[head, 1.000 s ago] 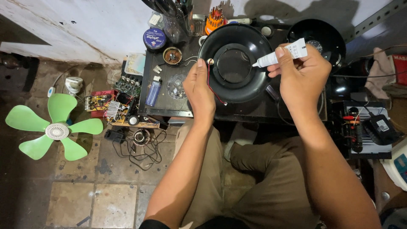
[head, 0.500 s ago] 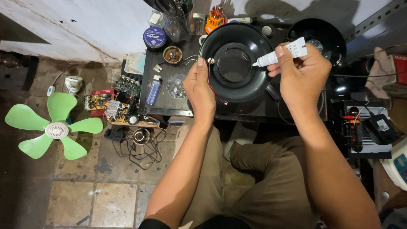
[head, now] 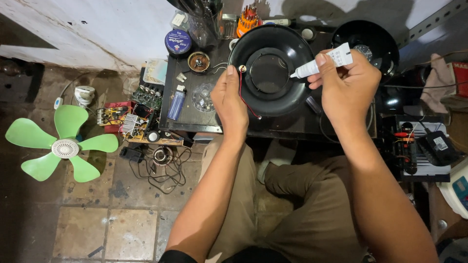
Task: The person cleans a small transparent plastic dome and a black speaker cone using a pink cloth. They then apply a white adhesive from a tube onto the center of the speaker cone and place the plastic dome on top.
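- The left hand (head: 233, 104) rests at the nine o'clock rim of a black speaker cone (head: 273, 68); its grip is pinched on a small metal terminal (head: 242, 69) with a red wire (head: 246, 100) that trails back under the palm.
- The right hand (head: 348, 85), at the cone's three o'clock, has its grip clenched round a white glue tube (head: 324, 62), nozzle pointing toward nine o'clock over the cone's inner slope.
- The cone lies mouth-up on a dark surface (head: 195, 124); its bowl holds only a round centre opening.
- At ten o'clock from the cone sit a blue round tin (head: 177, 42), lid on, and a small open coil part (head: 199, 62); a clear glass dish (head: 202, 97) lies at eight o'clock, contents too small to tell.
- A second black cone (head: 375, 39) sits at two o'clock.
- A blue lighter (head: 176, 104) lies beside the dish.
- On the floor at nine o'clock lies a green fan blade (head: 63, 143), circuit boards (head: 131, 117) between it and the surface.
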